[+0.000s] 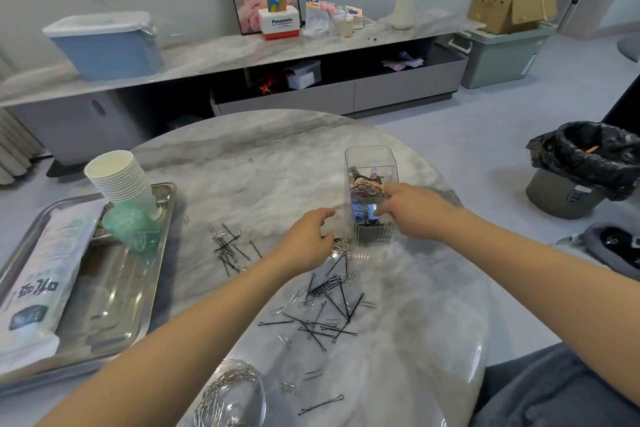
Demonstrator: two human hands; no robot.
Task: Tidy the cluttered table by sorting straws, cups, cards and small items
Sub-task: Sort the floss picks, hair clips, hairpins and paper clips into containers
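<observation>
Right hand (412, 210) grip: fingers curled round the near wall of the clear organiser box (371, 194), steadying it near the right edge of the surface (263, 146). Left hand (306, 239) grip: fingers bent down over a small clump of paper clips (343, 246) just beside the box's near-left corner; whether anything is actually pinched, I cannot tell.

Box compartments: hair ties at the far end, blue clips in the middle, dark pins nearest.

Step in hand, as I judge it: sorting small items into the box. Cups and straws look done: cup stack (119, 177) and straw packet (38, 288) sit on the steel tray (104, 315) at the left edge.

Remaining: bobby pins (322, 319) mixed with clips, scattered from mid-surface toward the near edge; second scatter (230, 246) between tray and left hand. Glass bowl of clips (230, 399) at the near edge.

Next move calls for a fine pinch on thin flat wire, separating pins from clips, then a lift into the correct compartment with the box held firm.
</observation>
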